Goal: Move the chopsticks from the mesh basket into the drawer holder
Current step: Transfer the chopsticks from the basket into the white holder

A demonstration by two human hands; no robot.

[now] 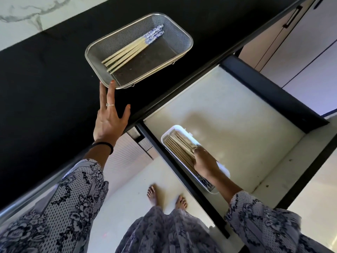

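A steel mesh basket [182,36] stands on the black counter, holding several pale chopsticks [125,52] with blue-and-white patterned ends. My left hand [109,117] lies flat on the counter, fingers spread, its fingertips touching the basket's near rim. Below, the drawer [237,110] is pulled out. A white holder [168,136] sits at its left side, filled with several chopsticks [177,145]. My right hand [204,162] rests palm-down on those chopsticks in the holder, covering their middle; whether it grips any I cannot tell.
The black counter [45,73] runs diagonally, with a marble wall behind it. The drawer's dark front panel [273,92] juts out at the right. Pale cabinet doors [300,42] stand beyond it. My bare feet [164,198] are on the light floor below.
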